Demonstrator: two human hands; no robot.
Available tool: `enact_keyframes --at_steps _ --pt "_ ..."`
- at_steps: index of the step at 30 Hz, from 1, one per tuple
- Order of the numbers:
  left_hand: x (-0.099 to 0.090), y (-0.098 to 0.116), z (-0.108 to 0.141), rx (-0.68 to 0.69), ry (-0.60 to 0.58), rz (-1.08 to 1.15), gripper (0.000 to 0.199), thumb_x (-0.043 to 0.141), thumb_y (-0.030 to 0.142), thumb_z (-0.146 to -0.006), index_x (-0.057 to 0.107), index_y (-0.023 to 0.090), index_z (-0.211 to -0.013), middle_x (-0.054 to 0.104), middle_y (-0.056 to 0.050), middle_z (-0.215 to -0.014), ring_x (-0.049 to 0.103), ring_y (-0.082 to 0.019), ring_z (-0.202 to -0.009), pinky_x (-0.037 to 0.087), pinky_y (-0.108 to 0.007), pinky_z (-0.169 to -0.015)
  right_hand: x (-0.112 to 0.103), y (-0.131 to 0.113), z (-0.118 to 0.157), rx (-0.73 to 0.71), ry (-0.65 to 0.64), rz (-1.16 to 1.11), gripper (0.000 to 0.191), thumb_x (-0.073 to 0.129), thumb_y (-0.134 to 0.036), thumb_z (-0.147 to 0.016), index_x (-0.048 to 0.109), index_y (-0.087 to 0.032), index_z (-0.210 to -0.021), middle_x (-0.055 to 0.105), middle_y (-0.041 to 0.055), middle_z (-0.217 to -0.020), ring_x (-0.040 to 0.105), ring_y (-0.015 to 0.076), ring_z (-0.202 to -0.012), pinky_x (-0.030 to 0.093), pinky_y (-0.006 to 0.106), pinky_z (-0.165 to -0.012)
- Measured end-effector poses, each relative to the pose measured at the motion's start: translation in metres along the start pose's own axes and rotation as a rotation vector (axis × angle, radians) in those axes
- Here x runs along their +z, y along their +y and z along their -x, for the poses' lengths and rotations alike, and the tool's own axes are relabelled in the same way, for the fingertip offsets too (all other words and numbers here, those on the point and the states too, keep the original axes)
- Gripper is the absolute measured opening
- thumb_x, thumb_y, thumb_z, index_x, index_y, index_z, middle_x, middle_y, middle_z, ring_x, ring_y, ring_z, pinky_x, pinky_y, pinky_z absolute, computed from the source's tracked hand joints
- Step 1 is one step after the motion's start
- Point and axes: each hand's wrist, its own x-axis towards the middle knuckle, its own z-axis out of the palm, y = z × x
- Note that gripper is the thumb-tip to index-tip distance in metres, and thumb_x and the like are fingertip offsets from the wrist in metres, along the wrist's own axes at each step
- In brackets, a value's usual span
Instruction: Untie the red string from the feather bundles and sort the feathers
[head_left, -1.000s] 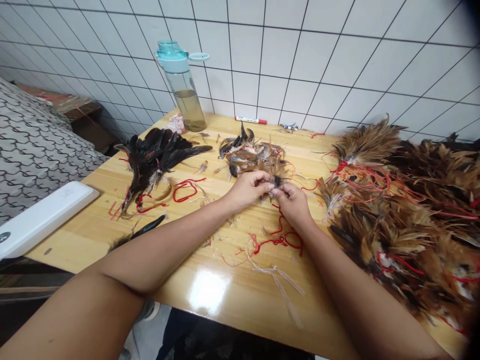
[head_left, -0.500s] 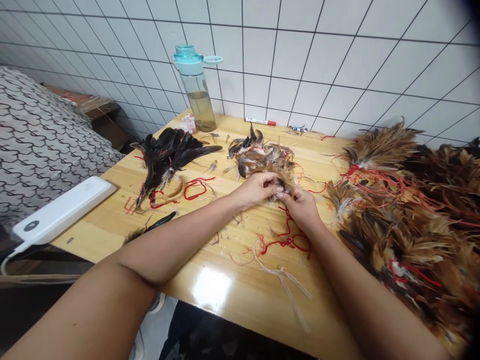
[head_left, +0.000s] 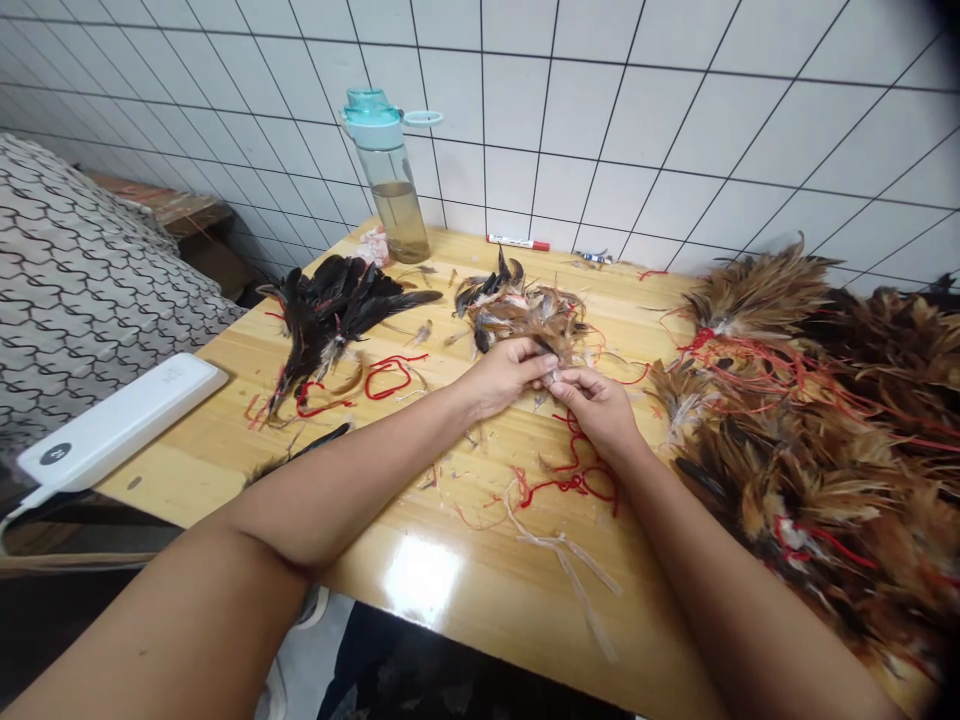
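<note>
Centrally, fine fingertip handling is shown: a small feather [head_left: 545,349] is pinched by the nearly closed left hand [head_left: 504,380], and its base by the right hand [head_left: 600,408], similarly closed, just in front of the feather pile [head_left: 514,312]. A light, steady grip is apparently required.
</note>
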Motion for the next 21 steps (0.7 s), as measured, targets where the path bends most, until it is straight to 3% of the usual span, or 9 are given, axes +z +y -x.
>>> enact_keyframes --at_steps 7,21 --pt "0.0010 0.0039 0.0003 -0.096 0.028 0.205 0.033 0.086 0.026 -0.062 0.059 0.010 -0.067 0.058 0.001 -0.058 0.052 -0.007 -0.054 0.043 -0.020 -0.057 0.0040 0.0008 0.0005 0.051 -0.011 -0.103 0.019 0.071 -0.039 -0.072 0.072 -0.022 -0.079 0.074 0.0032 -0.082 0.065 0.0162 -0.074 0.051 0.031 -0.073" --pt "0.0044 0.0007 0.0029 -0.105 0.019 0.161 0.030 0.084 0.025 -0.067 0.058 0.009 -0.067 0.057 0.001 -0.058 0.051 -0.007 -0.054 0.041 -0.021 -0.056 0.0038 -0.0001 0.0006 0.004 -0.002 -0.011 0.030 0.065 -0.049 -0.078 0.065 -0.021 -0.070 0.070 0.0037 -0.077 0.061 0.0172 -0.076 0.048 0.032 -0.077"
